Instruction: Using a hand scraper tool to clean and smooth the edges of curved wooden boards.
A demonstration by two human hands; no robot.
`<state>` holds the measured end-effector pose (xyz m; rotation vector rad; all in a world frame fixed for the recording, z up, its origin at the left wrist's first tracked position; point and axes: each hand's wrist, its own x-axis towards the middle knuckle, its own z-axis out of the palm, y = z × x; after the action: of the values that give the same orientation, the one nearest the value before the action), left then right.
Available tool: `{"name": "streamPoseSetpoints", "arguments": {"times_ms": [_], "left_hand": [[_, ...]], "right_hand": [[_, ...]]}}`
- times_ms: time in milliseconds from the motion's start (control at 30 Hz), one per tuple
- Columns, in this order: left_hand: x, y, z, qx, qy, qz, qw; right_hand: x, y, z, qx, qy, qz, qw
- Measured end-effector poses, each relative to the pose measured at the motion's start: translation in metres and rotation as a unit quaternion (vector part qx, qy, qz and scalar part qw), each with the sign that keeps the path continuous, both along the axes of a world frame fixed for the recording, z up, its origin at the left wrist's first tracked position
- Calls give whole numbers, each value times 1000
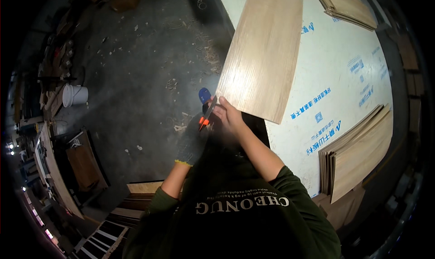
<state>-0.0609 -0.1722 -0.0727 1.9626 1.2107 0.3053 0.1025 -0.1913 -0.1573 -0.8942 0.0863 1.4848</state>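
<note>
A pale wood-grain board lies lengthwise on the white table, its near left corner jutting past the table's edge. At that corner is my bare right hand, thumb uppermost and fingers curled beneath. My left hand wears a dark grey glove with a yellow cuff. It closes round a hand tool with orange-red parts and a dark flat bar, angled up against the board's corner. A blue rounded piece shows just beyond; whether it belongs to the tool is unclear. The gloved fingers are partly hidden in shadow.
Blue printing marks the white tabletop. Stacked thin panels stand at its near right, and another stack lies far right. Shavings litter the grey floor to the left, where a white bucket stands.
</note>
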Motion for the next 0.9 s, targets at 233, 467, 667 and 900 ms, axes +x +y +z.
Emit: {"name": "streamPoseSetpoints", "arguments": {"times_ms": [233, 467, 667, 900], "left_hand": [[17, 22, -8, 177, 60, -40, 982], [9, 22, -10, 245, 151, -46, 956], [15, 33, 12, 228, 209, -81, 947], [13, 46, 16, 250, 217, -109, 937]], "right_hand": [[0, 18, 30, -12, 50, -70, 996], [3, 18, 35, 5, 7, -46, 999], [6, 16, 27, 16, 10, -46, 999], [6, 15, 23, 26, -4, -36, 999]]}}
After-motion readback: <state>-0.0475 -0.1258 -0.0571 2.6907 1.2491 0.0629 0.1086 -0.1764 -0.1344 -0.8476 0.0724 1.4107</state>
